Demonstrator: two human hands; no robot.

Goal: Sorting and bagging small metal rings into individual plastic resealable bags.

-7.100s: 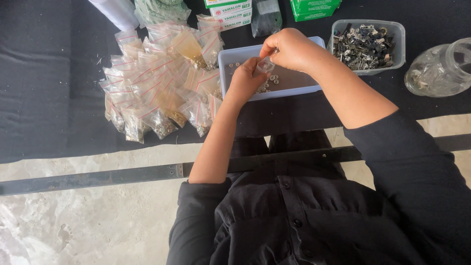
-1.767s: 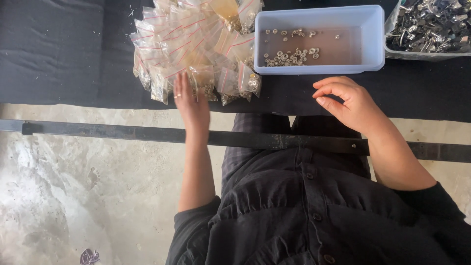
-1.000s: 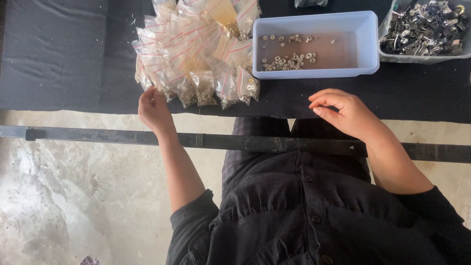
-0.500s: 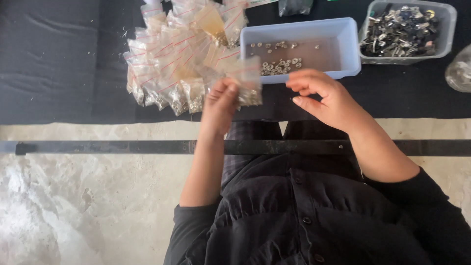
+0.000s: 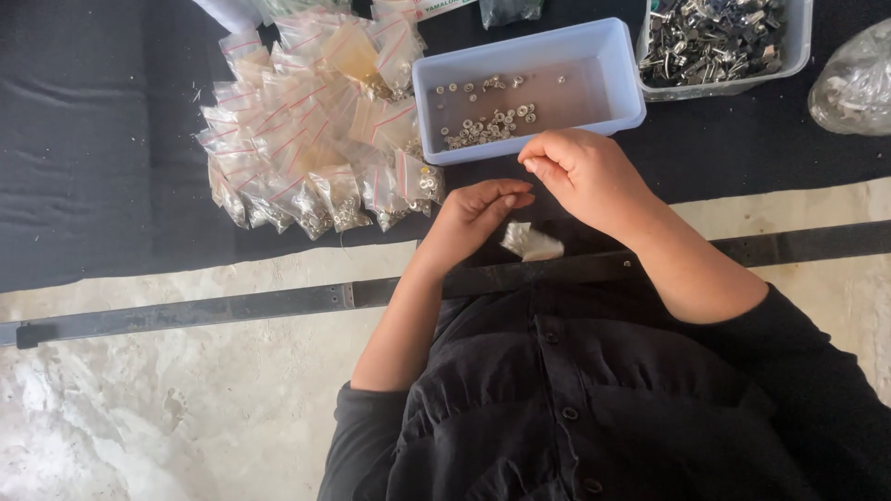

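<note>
My left hand (image 5: 471, 220) reaches right at the table's near edge, fingers nearly straight, with a small clear plastic bag (image 5: 530, 243) pinched under its fingers, as far as I can see. Just above it, my right hand (image 5: 587, 173) has its fingertips pinched together; whatever is inside them is hidden. Behind both hands stands a pale blue tray (image 5: 587, 93) with small silver metal rings (image 5: 490, 125) scattered in it. A pile of small filled zip bags (image 5: 316, 130) lies to the left of the tray.
A second tray of larger metal parts (image 5: 715, 42) stands at the back right, with a big clear bag (image 5: 854, 88) beside it. Black cloth (image 5: 93, 167) covers the table. A dark metal bar (image 5: 186, 311) runs along the front, above the concrete floor.
My left hand has come away from the pile of bags toward my body with a small bag. My right hand stays pinched, now just in front of the blue tray.
</note>
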